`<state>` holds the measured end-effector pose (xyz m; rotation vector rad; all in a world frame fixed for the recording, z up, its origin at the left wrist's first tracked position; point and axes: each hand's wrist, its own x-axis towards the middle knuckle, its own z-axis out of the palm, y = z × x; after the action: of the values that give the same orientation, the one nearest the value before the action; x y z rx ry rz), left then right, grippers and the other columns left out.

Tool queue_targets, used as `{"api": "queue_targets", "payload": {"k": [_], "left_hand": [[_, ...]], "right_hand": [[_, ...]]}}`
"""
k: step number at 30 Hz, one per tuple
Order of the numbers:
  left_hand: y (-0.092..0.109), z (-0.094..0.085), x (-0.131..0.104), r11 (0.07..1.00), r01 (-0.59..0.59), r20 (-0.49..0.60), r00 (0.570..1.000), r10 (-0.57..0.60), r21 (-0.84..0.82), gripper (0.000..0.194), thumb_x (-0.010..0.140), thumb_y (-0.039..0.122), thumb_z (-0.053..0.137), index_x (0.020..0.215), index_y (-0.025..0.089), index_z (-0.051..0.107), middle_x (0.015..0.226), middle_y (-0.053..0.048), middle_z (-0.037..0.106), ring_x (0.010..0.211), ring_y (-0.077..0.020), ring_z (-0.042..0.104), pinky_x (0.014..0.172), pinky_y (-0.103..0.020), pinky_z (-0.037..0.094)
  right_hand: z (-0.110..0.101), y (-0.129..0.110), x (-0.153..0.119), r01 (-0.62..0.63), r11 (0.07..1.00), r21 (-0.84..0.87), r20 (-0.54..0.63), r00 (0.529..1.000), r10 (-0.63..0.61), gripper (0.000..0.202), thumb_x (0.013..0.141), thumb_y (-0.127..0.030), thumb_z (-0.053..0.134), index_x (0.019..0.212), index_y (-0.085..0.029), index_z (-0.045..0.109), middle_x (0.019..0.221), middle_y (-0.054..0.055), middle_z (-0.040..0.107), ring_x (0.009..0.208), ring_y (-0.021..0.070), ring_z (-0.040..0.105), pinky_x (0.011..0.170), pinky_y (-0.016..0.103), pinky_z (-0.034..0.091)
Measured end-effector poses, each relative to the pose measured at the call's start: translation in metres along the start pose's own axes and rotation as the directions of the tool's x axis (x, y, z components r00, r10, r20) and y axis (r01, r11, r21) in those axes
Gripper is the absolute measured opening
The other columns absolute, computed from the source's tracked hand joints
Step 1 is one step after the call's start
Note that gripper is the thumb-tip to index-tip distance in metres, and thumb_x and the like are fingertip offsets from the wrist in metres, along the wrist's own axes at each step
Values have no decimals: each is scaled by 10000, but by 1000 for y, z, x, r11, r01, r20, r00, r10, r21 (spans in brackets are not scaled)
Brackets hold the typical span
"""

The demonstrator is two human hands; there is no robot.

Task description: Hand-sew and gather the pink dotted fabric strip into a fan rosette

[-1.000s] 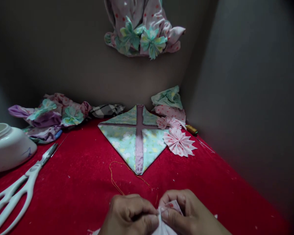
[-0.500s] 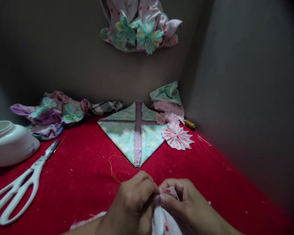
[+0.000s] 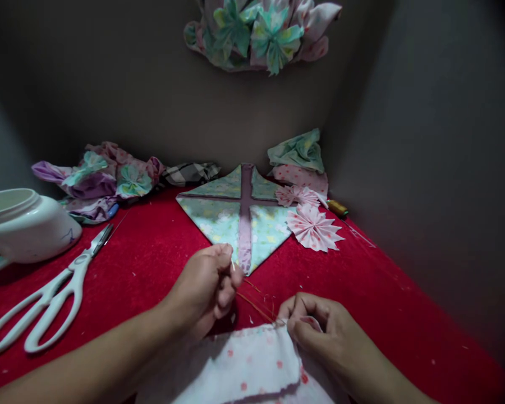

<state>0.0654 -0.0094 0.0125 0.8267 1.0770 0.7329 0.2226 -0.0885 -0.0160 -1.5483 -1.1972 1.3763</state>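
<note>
White cloth with pink-red dots (image 3: 252, 356) hangs at the bottom of the view, its upper edge pinched in my right hand (image 3: 320, 325). Orange thread (image 3: 256, 307) runs from that edge up to my left hand (image 3: 210, 280), raised to the left of the cloth. Between my left thumb and fingertips a thin, light sewing needle (image 3: 233, 265) shows. Both hands are closed. Just beyond them lies a green patterned fabric square (image 3: 219, 224) crossed by mauve strips.
White-handled scissors (image 3: 63, 292) and a white pot (image 3: 37, 224) are at left, on the red cloth surface (image 3: 151, 269). Pleated dotted rosettes (image 3: 313, 227) overlap the square. Bunched fabric (image 3: 109, 174) lies along the back wall; a flowered piece (image 3: 261, 33) hangs above.
My left hand has moved up and left, away from my right hand, drawing the thread out. More of the dotted cloth now shows. The view has shifted slightly.
</note>
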Motion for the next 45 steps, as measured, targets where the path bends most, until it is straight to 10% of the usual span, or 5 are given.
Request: {"api": "queue_targets", "payload": {"k": [5, 18, 21, 28, 45], "left_hand": [[37, -28, 13, 970, -242, -255, 937, 238, 17, 234, 785, 55, 347, 594, 188, 332, 443, 72, 343, 332, -55, 359, 328, -146, 312], [86, -109, 31, 372, -472, -296, 230, 927, 800, 107, 805, 156, 493, 827, 260, 510, 708, 26, 499, 919, -183, 495, 510, -277, 224], [90, -99, 23, 389, -485, -264, 306, 915, 783, 134, 805, 153, 493, 851, 277, 517, 688, 17, 509, 775, -169, 536, 487, -268, 243], [-3, -6, -13, 914, -254, 54, 967, 250, 317, 89, 791, 232, 474, 876, 210, 460, 387, 81, 414, 289, -88, 328, 296, -184, 248], [-75, 2, -19, 974, -117, 327, 944, 48, 195, 197, 828, 353, 477, 767, 167, 499, 476, 44, 447, 400, -61, 360, 384, -166, 255]], "right_hand": [[2, 5, 1, -39, 999, -34, -20, 999, 39, 63, 611, -199, 446, 550, -188, 435, 607, 3, 507, 532, 107, 385, 484, 227, 282], [0, 0, -1, -34, 995, -96, 3, 999, 34, 83, 618, -133, 430, 558, -184, 454, 590, -10, 513, 500, 89, 393, 454, 199, 302], [0, -1, -2, -35, 996, -85, 19, 999, 36, 81, 625, -129, 448, 564, -178, 468, 590, -9, 510, 509, 90, 393, 457, 197, 302], [-8, 4, -3, -40, 996, -79, 34, 999, 43, 209, 725, -356, 547, 645, -163, 539, 556, -31, 440, 521, 103, 369, 467, 209, 279], [-25, 3, -6, -103, 990, -95, 76, 991, 110, 202, 691, -338, 570, 653, -140, 577, 577, -17, 476, 536, 106, 394, 484, 215, 292]]}}
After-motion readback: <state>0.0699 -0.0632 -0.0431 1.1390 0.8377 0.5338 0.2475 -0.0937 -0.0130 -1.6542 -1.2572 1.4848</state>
